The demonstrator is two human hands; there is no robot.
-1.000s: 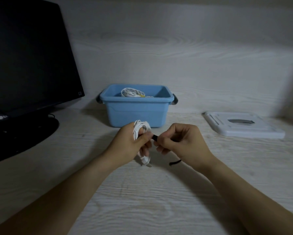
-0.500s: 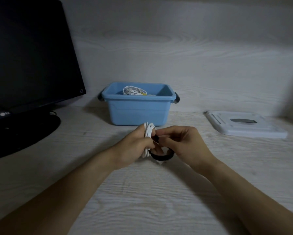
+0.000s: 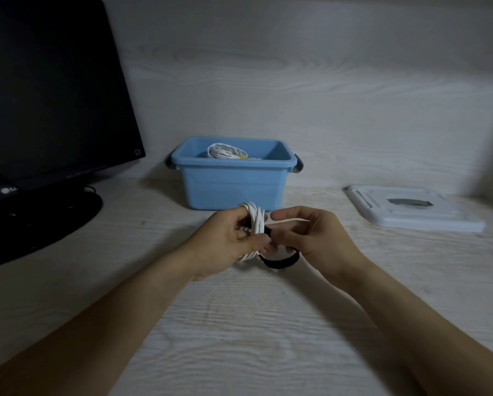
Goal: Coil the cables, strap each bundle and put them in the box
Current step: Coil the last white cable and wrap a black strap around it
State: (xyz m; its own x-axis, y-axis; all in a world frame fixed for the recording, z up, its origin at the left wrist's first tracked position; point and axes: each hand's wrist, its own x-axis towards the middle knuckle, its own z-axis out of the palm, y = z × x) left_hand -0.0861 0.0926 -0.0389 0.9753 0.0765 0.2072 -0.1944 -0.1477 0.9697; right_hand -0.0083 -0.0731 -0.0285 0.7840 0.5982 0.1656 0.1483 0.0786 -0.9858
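My left hand [image 3: 228, 241] grips a coiled white cable [image 3: 255, 220] upright just above the desk, in front of the blue box [image 3: 233, 181]. A black strap [image 3: 279, 261] loops under the coil and hangs to the right of it. My right hand [image 3: 311, 238] pinches the strap's end against the coil, index finger stretched toward the top of the bundle. Inside the blue box lies another white cable bundle [image 3: 225, 151] with a yellow tie.
A black monitor [image 3: 48, 90] on a round stand [image 3: 39, 221] fills the left side. The box's white lid [image 3: 413, 210] lies flat at the right. The pale wood desk [image 3: 239, 324] runs toward me; a wall stands close behind the box.
The strap went from a loose tail on the desk to a loop under the coil. Both hands came closer together and the coil turned more upright.
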